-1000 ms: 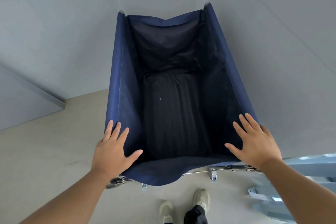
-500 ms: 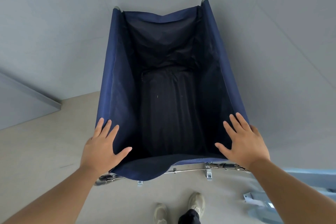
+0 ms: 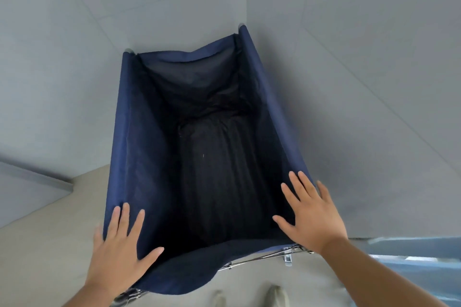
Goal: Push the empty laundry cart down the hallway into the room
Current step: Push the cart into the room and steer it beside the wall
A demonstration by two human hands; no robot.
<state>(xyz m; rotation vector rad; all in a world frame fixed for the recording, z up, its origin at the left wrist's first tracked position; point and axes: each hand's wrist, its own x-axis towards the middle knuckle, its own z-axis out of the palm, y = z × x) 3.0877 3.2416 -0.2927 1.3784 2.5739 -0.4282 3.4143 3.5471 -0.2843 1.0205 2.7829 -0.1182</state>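
The empty navy-blue fabric laundry cart [image 3: 139,157] with its dark mesh lining is seen on the beige floor [image 3: 50,232], its far end close to the grey tiled wall [image 3: 124,7]. The left hand [image 3: 119,252] is laid flat on the cart's near left corner, fingers spread wide, nothing gripped. The right hand [image 3: 311,214] is pressed flat on the near right corner, fingers likewise splayed. Both forearms are extended forward. A metal frame rod [image 3: 262,258] is visible under the near edge.

Bare forearms, no sleeves; pale sneakers [image 3: 275,294] on the feet
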